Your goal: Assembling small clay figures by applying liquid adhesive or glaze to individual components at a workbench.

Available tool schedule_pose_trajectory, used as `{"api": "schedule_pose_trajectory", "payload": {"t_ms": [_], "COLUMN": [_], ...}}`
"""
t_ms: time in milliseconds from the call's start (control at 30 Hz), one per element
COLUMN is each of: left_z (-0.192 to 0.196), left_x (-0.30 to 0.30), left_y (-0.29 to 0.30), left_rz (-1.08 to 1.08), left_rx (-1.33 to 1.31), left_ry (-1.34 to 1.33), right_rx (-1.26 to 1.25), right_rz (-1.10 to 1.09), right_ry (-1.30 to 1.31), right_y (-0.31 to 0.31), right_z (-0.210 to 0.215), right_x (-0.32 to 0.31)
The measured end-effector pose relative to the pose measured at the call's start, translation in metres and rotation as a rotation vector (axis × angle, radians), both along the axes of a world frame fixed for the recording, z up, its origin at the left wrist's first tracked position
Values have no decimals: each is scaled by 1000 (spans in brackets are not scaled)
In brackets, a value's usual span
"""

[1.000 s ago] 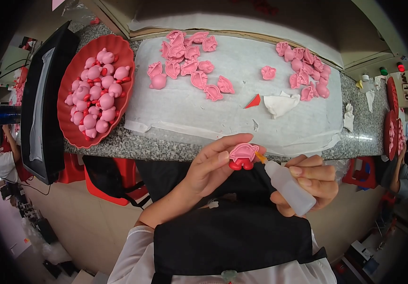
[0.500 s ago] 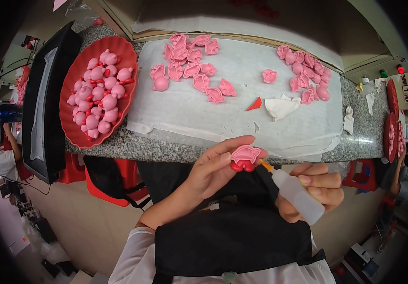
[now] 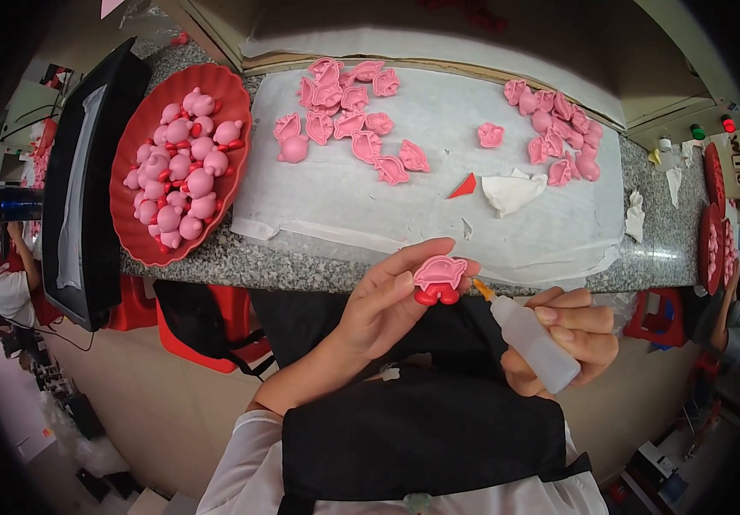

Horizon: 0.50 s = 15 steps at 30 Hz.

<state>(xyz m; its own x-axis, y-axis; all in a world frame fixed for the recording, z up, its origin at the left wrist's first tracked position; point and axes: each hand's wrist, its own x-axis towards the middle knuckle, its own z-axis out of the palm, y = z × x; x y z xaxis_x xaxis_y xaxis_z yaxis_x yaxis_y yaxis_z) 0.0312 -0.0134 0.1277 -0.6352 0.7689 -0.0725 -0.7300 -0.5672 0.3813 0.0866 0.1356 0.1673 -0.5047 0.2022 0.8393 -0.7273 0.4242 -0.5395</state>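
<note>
In front of the bench edge, my left hand point(image 3: 380, 302) grips a pink hollow figurine half point(image 3: 438, 273), its open side facing up. Red feet-like pieces point(image 3: 437, 294) sit at its lower end. My right hand point(image 3: 577, 333) is wrapped round a translucent white squeeze bottle point(image 3: 538, 345). The bottle's orange nozzle point(image 3: 482, 288) points at the right side of the figurine half, close by the left fingertips; whether it touches cannot be made out. Pink shell halves point(image 3: 353, 123) lie scattered on the white sheet point(image 3: 301, 202), with another cluster of pink pieces point(image 3: 558, 129) at the right.
A red scalloped bowl point(image 3: 241, 94) at the left holds pink rounded figures with red parts. Beside it stands a black tray point(image 3: 104, 197). Crumpled tissue point(image 3: 514, 192) and a red scrap point(image 3: 463, 186) rest on the sheet. Co-workers sit at both sides.
The figurine half has shifted slightly left and tilted in my left hand. The bottle has moved slightly up and left, its nozzle still beside the figurine.
</note>
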Motion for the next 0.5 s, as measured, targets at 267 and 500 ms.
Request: {"api": "schedule_pose_trajectory", "payload": {"t_ms": [267, 500], "left_z": [3, 1], "left_x": [1, 1], "left_y": [2, 1], "left_rz": [22, 48], "left_rx": [-30, -52], "left_ry": [49, 72], "right_rx": [47, 126], "right_rz": [54, 102], "right_ry": [-22, -56], "right_y": [4, 4], "right_z": [-1, 2], "right_x": [2, 1]}}
